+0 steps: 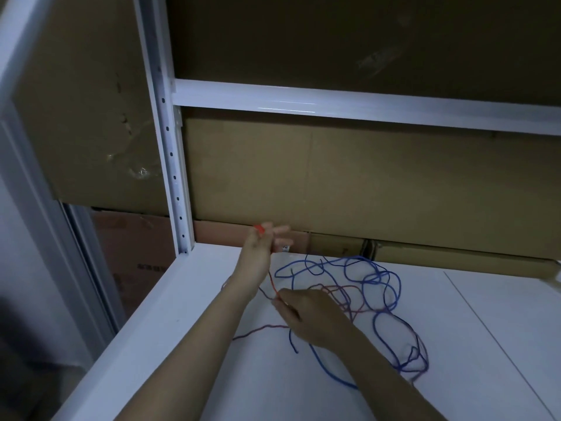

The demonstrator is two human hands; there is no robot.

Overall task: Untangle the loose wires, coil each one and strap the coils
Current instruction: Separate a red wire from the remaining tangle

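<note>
Blue wire (379, 287) tangle (looped) beside cardboard boxes (364, 183).

Left hand (257, 247) raised, fingers pinched in a grip; right hand (306, 317) lower, fingertips also pinching.

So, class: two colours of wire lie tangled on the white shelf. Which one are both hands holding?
The red wire: it runs taut from the left hand to the right hand. The blue wire lies loose, untouched.
</note>
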